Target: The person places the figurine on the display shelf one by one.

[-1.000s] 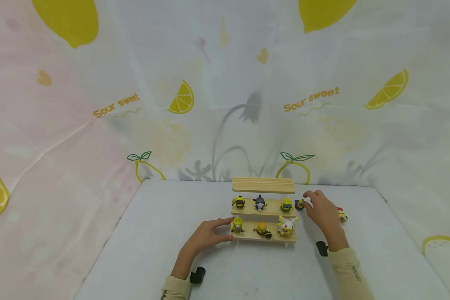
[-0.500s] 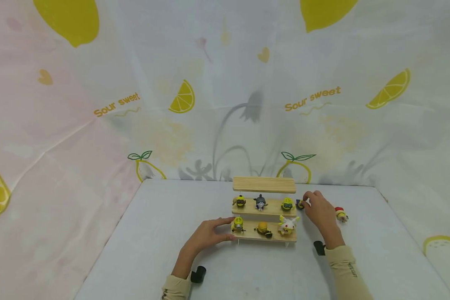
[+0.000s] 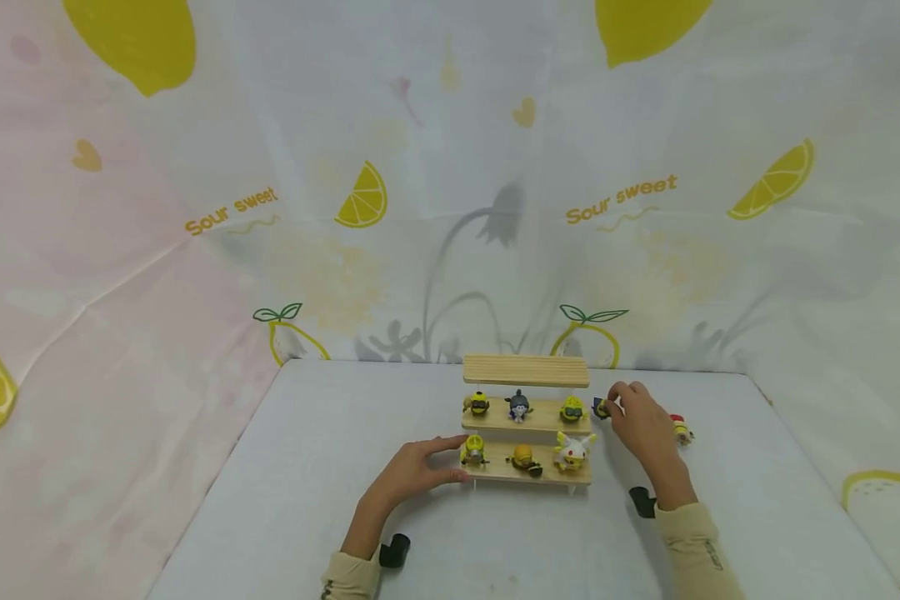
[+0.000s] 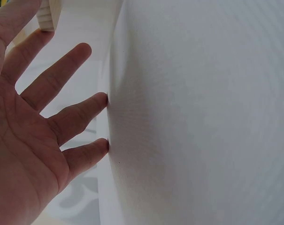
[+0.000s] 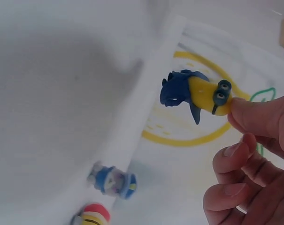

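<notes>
My right hand [image 3: 645, 429] is just off the right end of a tiered wooden display shelf [image 3: 525, 367]. Between thumb and fingertip it pinches a yellow minion figurine [image 5: 203, 93] by its goggled head; the dark blue lower body points away from the hand. At the shelf's left end is my left hand [image 3: 412, 471], thumb at the front and index finger at the back of the lowest board [image 4: 48, 16]. Its other fingers spread out, two tips touching the white tabletop. Several small figurines stand on the two lower tiers, among them a white horned figurine [image 3: 572, 452].
Beyond the right wrist lies a red-capped figurine [image 3: 681, 429]. In the right wrist view a blue-and-grey figurine [image 5: 113, 182] lies close to a red-and-yellow figurine [image 5: 95, 214]. A lemon-print cloth [image 3: 450, 275] hangs behind the white table [image 3: 330, 400].
My right index finger has closed toward the thumb on the minion figurine, which has shifted slightly right, away from the shelf. My left hand keeps its place at the shelf.
</notes>
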Motion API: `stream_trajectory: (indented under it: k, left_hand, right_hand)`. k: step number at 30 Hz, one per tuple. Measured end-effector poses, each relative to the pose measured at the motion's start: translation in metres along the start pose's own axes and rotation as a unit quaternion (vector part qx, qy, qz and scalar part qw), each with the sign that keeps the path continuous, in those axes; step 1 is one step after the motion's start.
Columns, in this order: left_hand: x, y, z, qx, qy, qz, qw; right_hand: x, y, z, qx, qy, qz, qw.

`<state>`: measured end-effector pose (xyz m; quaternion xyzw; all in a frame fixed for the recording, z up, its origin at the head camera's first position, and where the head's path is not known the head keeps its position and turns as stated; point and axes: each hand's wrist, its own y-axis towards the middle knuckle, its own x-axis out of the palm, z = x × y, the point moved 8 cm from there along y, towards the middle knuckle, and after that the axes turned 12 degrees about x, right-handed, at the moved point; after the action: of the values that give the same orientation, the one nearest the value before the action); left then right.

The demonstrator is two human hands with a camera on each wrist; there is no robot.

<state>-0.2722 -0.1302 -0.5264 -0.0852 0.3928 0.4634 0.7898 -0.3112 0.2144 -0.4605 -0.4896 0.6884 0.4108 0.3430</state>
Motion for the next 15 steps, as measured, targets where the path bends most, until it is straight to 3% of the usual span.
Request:
stream_trajectory:
  k: [7, 15]
  left_hand:
    - [0.001, 0.0, -0.001, -0.004, -0.004, -0.001, 1.0]
    - [0.0, 0.0, -0.001, -0.012, -0.005, -0.001, 0.9999]
  right_hand:
    - [-0.029, -0.014, -0.015, -0.054, 0.025, 0.068, 0.9959]
    - [-0.064, -0.029, -0.032, -0.075, 0.044, 0.111, 0.99]
